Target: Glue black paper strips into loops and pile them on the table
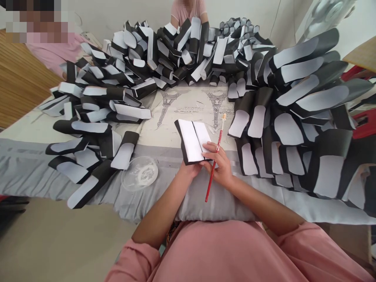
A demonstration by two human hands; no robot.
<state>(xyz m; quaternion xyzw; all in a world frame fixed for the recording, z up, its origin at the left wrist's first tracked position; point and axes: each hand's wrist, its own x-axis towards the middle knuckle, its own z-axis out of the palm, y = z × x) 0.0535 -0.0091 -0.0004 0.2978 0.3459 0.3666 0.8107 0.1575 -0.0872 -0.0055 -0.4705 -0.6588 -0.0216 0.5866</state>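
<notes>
My left hand (189,170) grips the lower edge of a folded black-and-white card piece (190,140), whose white face is upward. My right hand (219,162) holds a red-handled paintbrush (219,139) upright between its fingers, bristle end away from me. Those fingers also press against the card's right side. Both hands rest above a grey cushion (214,203). A clear plastic lid (139,174) smeared with white paste lies to my left, out of reach of either hand's fingers.
Heaps of similar folded pieces (305,117) rise on the right, and more (96,94) curve around the left and back. A sheet printed with Eiffel Towers (190,105) lies ahead on a grey cloth (29,164). Two people in pink sit beyond, one (188,9) opposite and one (49,55) at far left.
</notes>
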